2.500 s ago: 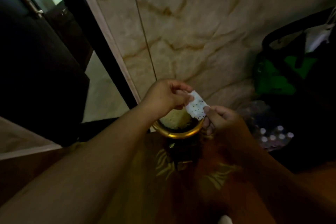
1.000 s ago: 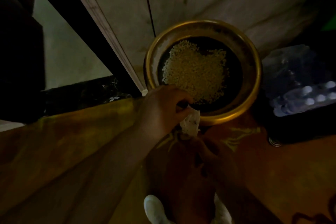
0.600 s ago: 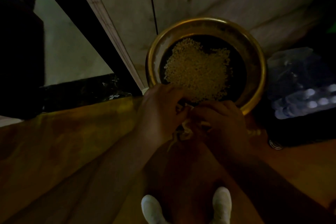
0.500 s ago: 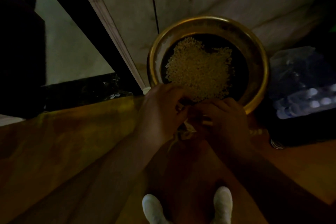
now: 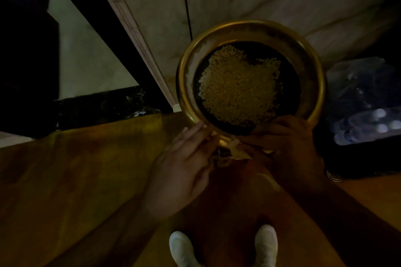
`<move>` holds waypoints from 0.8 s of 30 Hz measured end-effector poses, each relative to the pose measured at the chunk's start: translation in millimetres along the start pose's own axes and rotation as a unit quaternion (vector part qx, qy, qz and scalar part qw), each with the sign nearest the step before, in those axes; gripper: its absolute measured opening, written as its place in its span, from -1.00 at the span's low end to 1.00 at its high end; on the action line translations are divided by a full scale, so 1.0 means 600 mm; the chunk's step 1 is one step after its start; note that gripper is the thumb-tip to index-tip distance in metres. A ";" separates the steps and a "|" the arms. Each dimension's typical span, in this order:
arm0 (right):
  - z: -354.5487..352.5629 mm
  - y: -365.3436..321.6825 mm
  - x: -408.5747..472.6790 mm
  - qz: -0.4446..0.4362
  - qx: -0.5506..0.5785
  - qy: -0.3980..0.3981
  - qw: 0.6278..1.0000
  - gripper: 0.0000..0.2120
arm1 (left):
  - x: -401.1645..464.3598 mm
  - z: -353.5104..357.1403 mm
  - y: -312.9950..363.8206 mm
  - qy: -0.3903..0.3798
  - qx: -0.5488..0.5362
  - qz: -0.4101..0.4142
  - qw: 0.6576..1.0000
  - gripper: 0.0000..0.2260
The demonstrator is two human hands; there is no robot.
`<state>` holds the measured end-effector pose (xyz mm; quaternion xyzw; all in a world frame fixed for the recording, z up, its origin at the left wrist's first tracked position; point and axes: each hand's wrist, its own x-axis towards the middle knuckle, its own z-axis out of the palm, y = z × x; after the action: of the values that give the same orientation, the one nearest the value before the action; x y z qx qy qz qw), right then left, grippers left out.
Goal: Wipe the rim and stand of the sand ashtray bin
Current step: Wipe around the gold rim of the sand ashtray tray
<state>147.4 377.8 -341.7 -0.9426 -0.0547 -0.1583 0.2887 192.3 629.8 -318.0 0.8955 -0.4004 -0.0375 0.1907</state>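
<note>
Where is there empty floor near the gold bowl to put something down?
The widest bare patch is the orange floor left of the left hand, below the dark threshold. A narrow strip lies between the white shoes. It is crowded right of the ashtray rim, where the pack of bottles sits, and at the near rim, where both hands work the tissue.

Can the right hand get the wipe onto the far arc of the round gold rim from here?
Probably yes. The right hand sits at the near arc of the round gold rim with the small pale wipe. Nothing stands on or above the rim; only the pale granules lie inside, below it.
</note>
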 end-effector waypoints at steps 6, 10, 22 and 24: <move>-0.032 0.080 -0.016 -0.083 0.008 -0.025 0.996 -0.79 | -0.008 0.015 0.011 -0.028 0.032 -0.017 0.999 -0.36; -0.035 0.090 -0.009 -0.089 0.019 -0.044 0.995 -0.75 | -0.014 0.025 0.018 -0.031 0.020 -0.041 0.998 -0.31; 0.034 -0.037 0.046 -0.063 -0.054 0.024 0.996 -0.83 | -0.017 0.028 0.022 -0.061 0.020 -0.066 0.996 -0.15; 0.040 -0.039 0.041 -0.064 -0.062 0.043 0.995 -0.84 | -0.018 0.032 0.028 -0.073 0.028 -0.073 0.994 -0.13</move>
<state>172.1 411.0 -339.9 -0.9455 -0.0925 -0.2201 0.2214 168.6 621.4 -330.6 0.9224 -0.3475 -0.1048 0.1324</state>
